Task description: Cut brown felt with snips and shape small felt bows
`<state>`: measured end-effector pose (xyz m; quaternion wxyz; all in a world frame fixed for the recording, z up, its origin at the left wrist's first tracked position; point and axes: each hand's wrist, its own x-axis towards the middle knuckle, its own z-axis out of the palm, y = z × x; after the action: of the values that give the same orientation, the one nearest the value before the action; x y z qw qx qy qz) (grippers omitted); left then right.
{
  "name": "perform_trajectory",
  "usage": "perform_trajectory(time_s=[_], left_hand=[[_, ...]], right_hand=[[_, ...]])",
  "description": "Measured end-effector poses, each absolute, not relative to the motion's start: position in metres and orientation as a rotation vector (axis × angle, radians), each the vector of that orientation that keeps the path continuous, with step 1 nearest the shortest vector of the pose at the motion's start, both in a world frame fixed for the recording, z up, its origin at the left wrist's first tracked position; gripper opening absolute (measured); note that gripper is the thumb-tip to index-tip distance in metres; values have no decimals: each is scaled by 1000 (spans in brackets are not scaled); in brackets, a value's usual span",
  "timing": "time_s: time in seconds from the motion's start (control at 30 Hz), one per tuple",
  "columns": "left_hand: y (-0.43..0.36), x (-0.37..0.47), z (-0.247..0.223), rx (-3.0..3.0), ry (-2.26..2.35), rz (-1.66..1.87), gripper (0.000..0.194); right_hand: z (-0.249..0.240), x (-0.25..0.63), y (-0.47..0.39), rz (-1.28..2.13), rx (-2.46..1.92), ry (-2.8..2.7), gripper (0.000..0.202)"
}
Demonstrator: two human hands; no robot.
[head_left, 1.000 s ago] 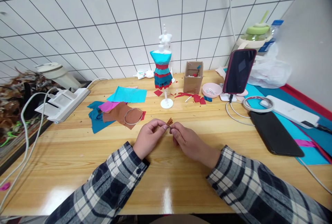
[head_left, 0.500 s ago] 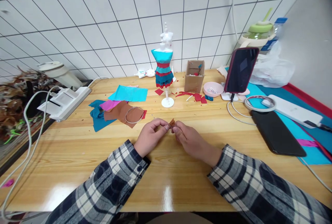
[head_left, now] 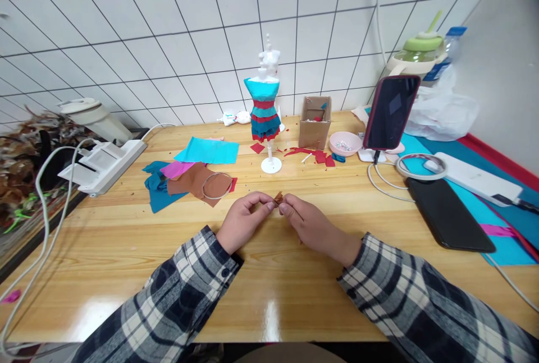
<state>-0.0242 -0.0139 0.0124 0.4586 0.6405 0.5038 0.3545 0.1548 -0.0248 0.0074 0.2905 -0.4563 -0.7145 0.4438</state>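
Two hands pinch a small brown piece above the wooden table

From where I stand, I see the left hand (head_left: 246,220) and the right hand (head_left: 314,227) meeting near the middle of the wooden table (head_left: 168,295). Both are closed at the fingertips, and between them they grasp the small brown piece (head_left: 278,198). Toward the left edge lie brown sheets (head_left: 191,179), with a thin ring (head_left: 204,188) on them. Toward the far edge, a white stand (head_left: 271,166) carries a dress form (head_left: 264,106) in blue and red layers; the cardboard box (head_left: 315,130) and the pink bowl (head_left: 345,143) are to its right. At the far right corner, the bottle (head_left: 453,43) has a blue label (head_left: 435,72) with white marks, too small for me to read. The white flat device (head_left: 475,178) near the right edge bears a faint mark, also unreadable.
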Motion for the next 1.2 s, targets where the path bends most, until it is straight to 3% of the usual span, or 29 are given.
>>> perform_trajectory(time_s=[0.3,0.43,0.6,0.7,0.77,0.97,1.07,1.2], left_hand=[[-12,-24,8,1399,1217,980,25],[-7,-29,4,980,1061,1172,28],[3,-39,6,475,922,1195,20],[4,-41,9,392,837,1158,33],[3,-40,11,388,775,1129,39],[0,-34,9,551,848,1130,25],[-3,-30,4,761,930,1101,30],[-10,-26,-1,1203,1093,966,45]], right_hand=[[5,161,-17,982,-1328,-1981,27],[3,167,-17,720,-1395,-2180,25],[5,157,-31,488,-1116,-2651,31],[2,150,-32,383,-1161,-2686,31],[-2,151,-25,315,-1317,-2607,32],[-7,181,3,164,-1787,-2282,36],[-3,186,4,95,-1663,-2183,43],[3,169,-9,393,-1289,-2079,25]])
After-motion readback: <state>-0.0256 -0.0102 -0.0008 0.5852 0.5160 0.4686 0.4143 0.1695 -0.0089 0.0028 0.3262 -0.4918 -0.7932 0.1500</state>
